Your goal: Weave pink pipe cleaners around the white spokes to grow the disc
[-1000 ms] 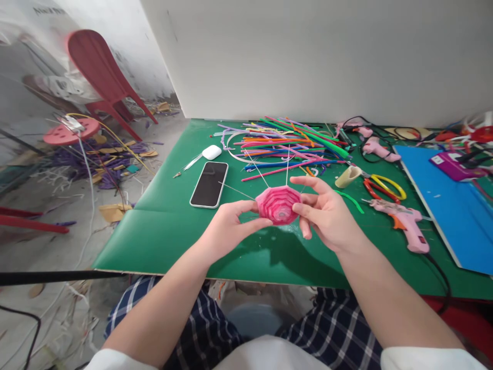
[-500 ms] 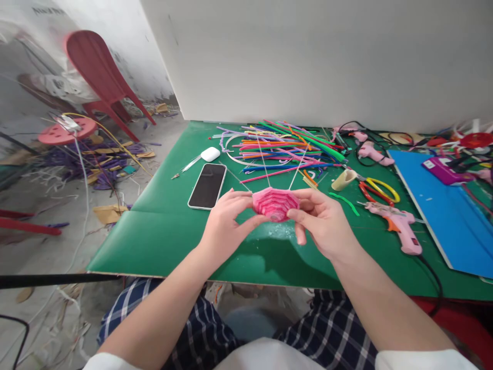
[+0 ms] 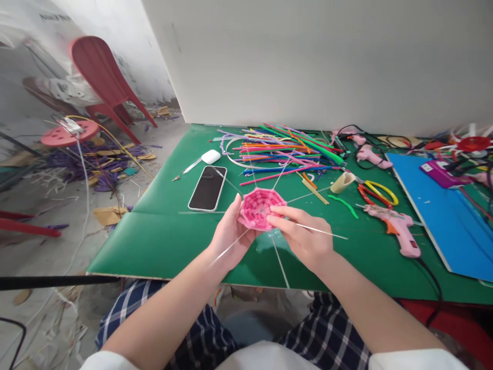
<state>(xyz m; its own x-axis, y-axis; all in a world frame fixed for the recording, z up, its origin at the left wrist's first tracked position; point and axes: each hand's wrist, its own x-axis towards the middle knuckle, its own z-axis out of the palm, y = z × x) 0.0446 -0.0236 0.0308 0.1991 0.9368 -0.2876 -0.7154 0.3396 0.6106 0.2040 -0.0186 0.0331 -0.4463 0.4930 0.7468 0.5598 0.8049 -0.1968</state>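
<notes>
A pink woven disc (image 3: 257, 204), wound in rings of fuzzy pipe cleaner, is held above the green table, its inner face tilted toward me. Thin pale spokes stick out from it on all sides. My left hand (image 3: 230, 234) holds its left and lower edge, with the thumb up along the rim and the other fingers beneath. The fingers of my right hand (image 3: 306, 234) touch the disc's right side near its middle, and one spoke passes by them. Whether the right thumb grips from below is hidden.
Behind the disc lies a pile of coloured pipe cleaners (image 3: 277, 149). A phone (image 3: 208, 188) and a white earbud case (image 3: 210, 156) are on the left. To the right are pliers (image 3: 379, 194), a tan tube (image 3: 342, 182), a pink glue gun (image 3: 400, 226) and a blue board (image 3: 435, 216).
The disc has turned from nearly edge-on to face me and shifted slightly left. My left hand now supports it from below, and my right fingers have moved onto its face.
</notes>
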